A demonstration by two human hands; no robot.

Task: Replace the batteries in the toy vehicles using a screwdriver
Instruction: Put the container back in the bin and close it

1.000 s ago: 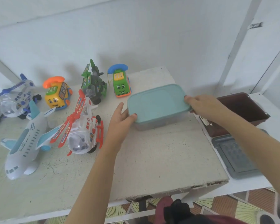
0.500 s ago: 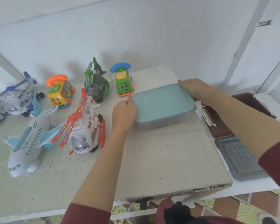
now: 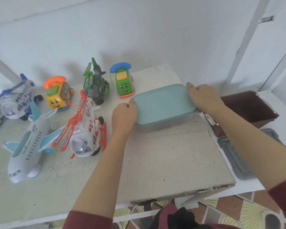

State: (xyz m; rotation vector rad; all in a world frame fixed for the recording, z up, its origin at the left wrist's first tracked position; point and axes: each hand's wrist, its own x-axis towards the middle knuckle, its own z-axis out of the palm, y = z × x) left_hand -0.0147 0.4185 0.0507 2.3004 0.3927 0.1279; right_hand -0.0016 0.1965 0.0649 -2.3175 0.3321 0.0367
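Observation:
A clear plastic box with a teal lid (image 3: 163, 104) rests on the white table (image 3: 163, 162). My left hand (image 3: 124, 116) grips the lid's left edge and my right hand (image 3: 203, 98) grips its far right corner. To the left stand several toys: a red-and-white helicopter (image 3: 84, 129), a white airplane (image 3: 26, 149), a green helicopter (image 3: 96, 85), a green phone car (image 3: 123, 81), a yellow phone car (image 3: 59, 93) and a blue-and-white helicopter (image 3: 12, 101). No screwdriver or battery shows.
A dark brown tray (image 3: 249, 109) and a grey lid (image 3: 234, 156) lie on a lower white surface to the right. The wall stands close behind the toys. The table's chipped front edge (image 3: 180, 194) runs above a patterned floor.
Both hands have closed onto the teal lid's edges; the left went from fingers spread to curled, and the right slid from the right side to the far corner.

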